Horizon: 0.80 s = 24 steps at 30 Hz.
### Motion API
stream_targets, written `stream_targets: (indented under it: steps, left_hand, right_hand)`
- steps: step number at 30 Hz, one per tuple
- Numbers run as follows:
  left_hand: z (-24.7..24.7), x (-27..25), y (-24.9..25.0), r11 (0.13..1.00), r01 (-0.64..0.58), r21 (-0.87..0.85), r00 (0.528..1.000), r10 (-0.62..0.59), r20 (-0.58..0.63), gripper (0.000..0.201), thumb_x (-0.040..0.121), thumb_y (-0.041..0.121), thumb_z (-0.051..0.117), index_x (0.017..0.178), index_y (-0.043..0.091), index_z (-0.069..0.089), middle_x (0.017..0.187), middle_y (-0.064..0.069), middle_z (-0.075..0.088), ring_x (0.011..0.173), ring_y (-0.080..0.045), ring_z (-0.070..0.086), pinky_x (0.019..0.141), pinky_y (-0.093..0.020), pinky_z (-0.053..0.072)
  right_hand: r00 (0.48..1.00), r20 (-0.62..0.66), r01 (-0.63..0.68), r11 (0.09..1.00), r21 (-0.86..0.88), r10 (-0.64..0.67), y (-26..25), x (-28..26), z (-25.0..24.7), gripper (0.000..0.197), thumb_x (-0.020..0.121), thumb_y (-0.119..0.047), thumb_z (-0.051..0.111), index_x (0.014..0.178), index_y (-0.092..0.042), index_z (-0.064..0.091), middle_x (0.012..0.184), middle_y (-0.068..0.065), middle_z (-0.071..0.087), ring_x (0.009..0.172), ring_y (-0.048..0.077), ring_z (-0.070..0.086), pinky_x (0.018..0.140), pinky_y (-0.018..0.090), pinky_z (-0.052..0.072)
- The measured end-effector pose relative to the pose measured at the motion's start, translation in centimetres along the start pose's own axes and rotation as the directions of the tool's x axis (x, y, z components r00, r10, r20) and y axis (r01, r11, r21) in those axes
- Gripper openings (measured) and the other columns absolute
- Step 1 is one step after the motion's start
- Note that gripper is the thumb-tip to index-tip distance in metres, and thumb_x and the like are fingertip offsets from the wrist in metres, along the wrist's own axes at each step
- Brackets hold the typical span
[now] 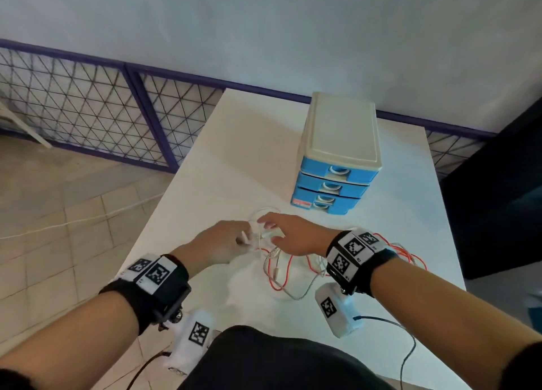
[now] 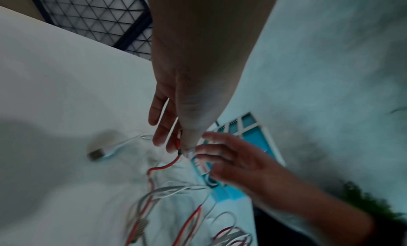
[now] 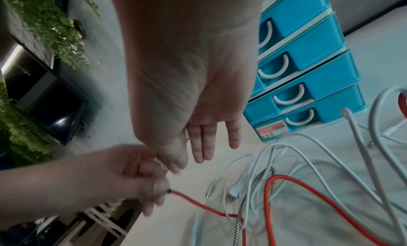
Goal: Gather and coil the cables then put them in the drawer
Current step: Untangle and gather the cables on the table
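A tangle of cables lies on the white table [image 1: 249,155]: a red cable [image 3: 198,204], several white ones with a plug [image 3: 232,193], and a braided metal one [image 1: 297,298]. My left hand [image 1: 245,238] pinches the end of the red cable [image 2: 167,165] between thumb and fingers. Just right of it, my right hand [image 1: 269,228] hovers over the white loops with its fingers [image 3: 203,145] straight and nothing in them. The blue drawer unit [image 1: 340,137] with a cream top stands behind the cables, all its drawers closed.
The table's left edge drops to a tiled floor, with a wire-mesh fence [image 1: 88,102] beyond. A dark panel [image 1: 498,199] stands to the right. A thin black wire [image 1: 410,348] trails over the table's near right corner. A loose white USB plug [image 2: 97,154] lies left of my hands.
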<state>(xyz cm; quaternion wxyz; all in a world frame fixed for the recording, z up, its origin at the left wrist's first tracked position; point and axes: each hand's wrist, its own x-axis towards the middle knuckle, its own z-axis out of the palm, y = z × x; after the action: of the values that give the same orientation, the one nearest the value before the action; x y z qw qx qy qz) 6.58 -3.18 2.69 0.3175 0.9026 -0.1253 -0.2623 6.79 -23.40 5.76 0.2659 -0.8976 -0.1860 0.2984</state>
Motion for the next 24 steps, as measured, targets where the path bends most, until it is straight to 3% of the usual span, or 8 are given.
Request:
stream_targets:
  steps: [3,7,10,13,17,19,21,24]
  left_hand:
    - [-2.0,0.7,2.3,0.977,-0.035,-0.211,0.994,0.012,-0.107,0.023,0.081,0.033,0.069,0.088,0.019,0.051,0.07,-0.001,0.071,0.056,-0.015,0.063,0.066,-0.032,0.051]
    - [-3.2,2.2,3.2,0.877,-0.02,-0.48,0.994,-0.034,-0.103,0.028,0.091,0.039,0.053,0.084,0.012,0.052,0.071,-0.006,0.072,0.059,-0.018,0.065,0.061,-0.026,0.048]
    - [-2.6,3.4,1.8,0.812,0.09,-0.577,0.984,-0.161,-0.074,0.041,0.097,0.046,0.036,0.083,0.013,0.055,0.075,-0.01,0.07,0.062,-0.022,0.062,0.062,-0.029,0.046]
    - [-0.7,4.1,-1.5,0.948,0.168,-0.27,0.97,-0.209,-0.128,0.03,0.091,0.042,0.049,0.072,0.019,0.049,0.071,-0.001,0.06,0.063,-0.021,0.055,0.061,-0.029,0.043]
    - [1.9,3.7,-4.9,0.976,0.171,0.133,0.984,-0.176,0.027,0.027,0.073,0.041,0.067,0.069,0.026,0.045,0.072,0.01,0.052,0.069,-0.015,0.052,0.061,-0.028,0.038]
    - [2.9,3.6,-5.4,0.971,0.157,0.182,0.986,-0.165,0.033,0.021,0.07,0.035,0.063,0.067,0.026,0.044,0.076,0.009,0.054,0.073,-0.017,0.054,0.062,-0.027,0.038]
    - [3.2,3.8,-5.6,0.982,0.124,0.141,0.99,-0.132,0.051,0.017,0.069,0.028,0.059,0.063,0.026,0.043,0.073,0.008,0.053,0.073,-0.021,0.054,0.061,-0.026,0.039]
    - [1.9,4.0,-5.0,0.996,0.087,0.034,0.992,-0.09,0.091,0.013,0.072,0.021,0.059,0.067,0.024,0.047,0.073,0.008,0.054,0.073,-0.021,0.055,0.063,-0.024,0.041]
  right_hand:
    - [0.999,0.021,0.023,0.991,0.132,-0.026,-0.1,0.9,0.0,0.052,0.093,-0.016,0.055,0.141,-0.017,0.036,0.132,0.006,0.058,0.121,0.018,0.054,0.096,0.023,0.038]
    - [0.986,-0.154,0.09,0.984,0.155,-0.066,0.1,2.0,-0.2,0.009,0.09,-0.015,0.056,0.097,-0.019,0.061,0.098,0.007,0.074,0.09,0.02,0.065,0.083,0.033,0.049]
    - [0.974,-0.225,0.049,0.988,0.147,-0.015,0.7,2.7,-0.1,0.017,0.09,-0.021,0.056,0.086,-0.008,0.067,0.089,0.008,0.074,0.085,0.025,0.067,0.08,0.038,0.052]
    - [0.972,-0.232,0.0,0.986,0.165,0.039,1.2,3.2,-0.2,0.021,0.089,-0.024,0.057,0.074,-0.011,0.064,0.09,0.011,0.073,0.084,0.027,0.068,0.077,0.039,0.053]
    - [0.969,-0.232,-0.036,0.976,0.213,0.087,1.4,3.5,-0.5,0.037,0.093,-0.024,0.055,0.057,-0.02,0.045,0.087,0.011,0.075,0.072,0.018,0.063,0.062,0.027,0.044]
    - [0.967,-0.231,-0.048,0.964,0.261,0.111,1.3,3.3,-0.6,0.032,0.096,-0.024,0.049,0.068,-0.011,0.056,0.086,0.011,0.073,0.066,0.008,0.063,0.059,0.019,0.044]
    - [0.964,-0.227,-0.065,0.949,0.308,0.14,1.0,3.1,-0.8,0.03,0.099,-0.024,0.043,0.08,-0.006,0.059,0.079,0.009,0.067,0.048,-0.006,0.054,0.047,0.008,0.036]
    - [0.959,-0.243,-0.065,0.947,0.313,0.146,1.4,3.2,-0.8,0.029,0.1,-0.022,0.043,0.082,-0.005,0.058,0.066,-0.005,0.053,0.04,-0.006,0.046,0.044,0.008,0.032]
